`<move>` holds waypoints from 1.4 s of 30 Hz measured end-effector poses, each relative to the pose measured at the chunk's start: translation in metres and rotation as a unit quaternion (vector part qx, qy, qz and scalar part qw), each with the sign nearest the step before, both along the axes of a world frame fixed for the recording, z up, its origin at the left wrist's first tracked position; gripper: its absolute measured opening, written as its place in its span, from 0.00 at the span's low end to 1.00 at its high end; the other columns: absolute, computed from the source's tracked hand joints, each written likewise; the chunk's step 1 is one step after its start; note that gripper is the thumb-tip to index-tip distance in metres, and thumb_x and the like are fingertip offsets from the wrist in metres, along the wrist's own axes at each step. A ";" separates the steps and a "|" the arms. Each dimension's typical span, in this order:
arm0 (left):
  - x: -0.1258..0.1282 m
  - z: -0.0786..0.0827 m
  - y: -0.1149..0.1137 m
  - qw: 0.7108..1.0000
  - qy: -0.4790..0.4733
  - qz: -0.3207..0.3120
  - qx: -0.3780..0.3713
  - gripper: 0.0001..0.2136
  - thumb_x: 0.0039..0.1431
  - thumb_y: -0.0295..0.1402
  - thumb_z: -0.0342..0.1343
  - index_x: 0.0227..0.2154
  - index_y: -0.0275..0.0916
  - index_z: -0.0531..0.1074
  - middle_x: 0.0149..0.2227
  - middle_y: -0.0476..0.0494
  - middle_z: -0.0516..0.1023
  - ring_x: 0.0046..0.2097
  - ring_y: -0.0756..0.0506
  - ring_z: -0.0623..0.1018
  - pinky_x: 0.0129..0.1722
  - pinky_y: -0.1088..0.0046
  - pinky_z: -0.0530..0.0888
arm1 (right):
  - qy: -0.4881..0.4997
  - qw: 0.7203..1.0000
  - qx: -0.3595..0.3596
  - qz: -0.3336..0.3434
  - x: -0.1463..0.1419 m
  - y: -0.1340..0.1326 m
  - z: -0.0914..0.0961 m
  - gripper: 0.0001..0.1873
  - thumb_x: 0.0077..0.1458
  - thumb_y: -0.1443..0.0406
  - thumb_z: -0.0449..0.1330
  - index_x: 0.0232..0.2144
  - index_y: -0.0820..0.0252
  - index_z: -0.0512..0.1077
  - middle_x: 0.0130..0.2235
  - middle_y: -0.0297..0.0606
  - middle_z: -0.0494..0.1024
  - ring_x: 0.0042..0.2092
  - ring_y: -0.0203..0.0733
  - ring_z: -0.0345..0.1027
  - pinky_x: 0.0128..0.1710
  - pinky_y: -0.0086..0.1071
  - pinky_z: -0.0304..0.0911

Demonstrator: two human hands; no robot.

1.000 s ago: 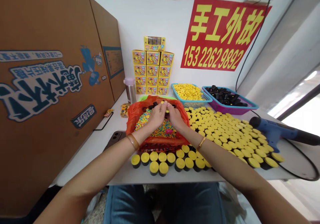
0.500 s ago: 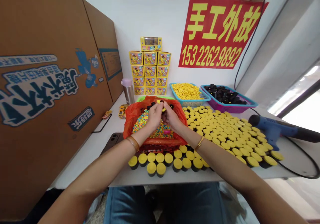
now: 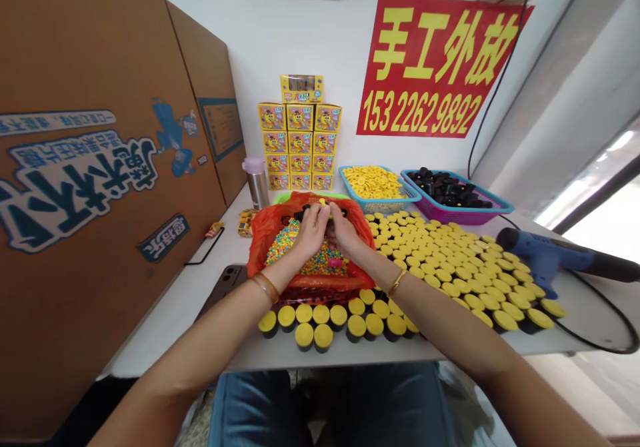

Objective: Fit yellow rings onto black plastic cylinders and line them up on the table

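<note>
Both hands meet over an orange bag (image 3: 265,234) filled with small coloured candy beads (image 3: 285,240). My left hand (image 3: 311,228) and my right hand (image 3: 344,231) are closed together on a small black cup with a yellow lid (image 3: 324,204), held just above the beads. A bracelet sits on each wrist. In front of the bag, near the table's front edge, stand two short rows of black cups with yellow lids (image 3: 320,320). To the right, many more capped cups (image 3: 450,267) cover the table.
A blue glue gun (image 3: 545,254) with a black cable lies at the right. Behind are a blue basket of yellow lids (image 3: 375,184), a purple basket of black cups (image 3: 450,194), stacked yellow boxes (image 3: 300,134), a steel flask (image 3: 257,184). Big cardboard cartons (image 3: 100,167) stand left; a phone (image 3: 225,280) lies beside the bag.
The hands stay over the bag, working the small cup and lid between the fingers; the yellow lid sits lower against the cup now. The view shifted slightly.
</note>
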State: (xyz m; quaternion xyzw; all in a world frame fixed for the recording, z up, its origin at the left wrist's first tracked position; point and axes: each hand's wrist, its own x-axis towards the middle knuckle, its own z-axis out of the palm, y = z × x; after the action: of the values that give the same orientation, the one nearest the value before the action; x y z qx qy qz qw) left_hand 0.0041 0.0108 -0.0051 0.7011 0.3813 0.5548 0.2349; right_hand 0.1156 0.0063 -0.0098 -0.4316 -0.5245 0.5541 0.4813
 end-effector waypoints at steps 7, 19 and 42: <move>-0.004 0.009 -0.006 0.998 0.016 -0.026 0.049 0.13 0.51 0.28 0.63 0.42 0.39 0.74 0.37 0.45 0.76 0.38 0.47 0.74 0.40 0.70 0.70 | 0.131 0.982 -0.128 0.050 0.008 -0.005 0.006 0.35 0.51 0.32 0.50 0.18 0.54 0.51 0.12 0.23 0.46 0.14 0.28 0.37 0.14 0.27 0.42; -0.004 0.004 -0.002 0.990 -0.085 -0.075 -0.087 0.17 0.57 0.48 0.59 0.36 0.38 0.70 0.32 0.46 0.75 0.35 0.48 0.75 0.35 0.73 0.70 | 0.166 0.981 -0.074 0.069 0.008 -0.008 0.005 0.20 0.49 0.50 0.59 0.20 0.55 0.57 0.13 0.22 0.48 0.16 0.29 0.38 0.15 0.26 0.44; -0.008 0.008 0.000 0.976 -0.147 -0.016 -0.162 0.12 0.53 0.42 0.59 0.25 0.37 0.72 0.22 0.51 0.68 0.21 0.54 0.65 0.20 0.76 0.62 | -0.328 0.869 0.162 -0.335 0.183 0.047 0.008 0.26 0.47 0.55 0.67 0.45 0.67 0.73 0.36 0.45 0.79 0.38 0.47 0.73 0.41 0.39 0.67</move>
State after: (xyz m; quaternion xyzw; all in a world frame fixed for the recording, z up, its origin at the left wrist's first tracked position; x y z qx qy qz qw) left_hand -0.0034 0.0110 0.0026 0.5703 0.4165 0.5789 0.4076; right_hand 0.2988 0.0534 -0.0014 -0.6538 -0.5587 0.0937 0.5016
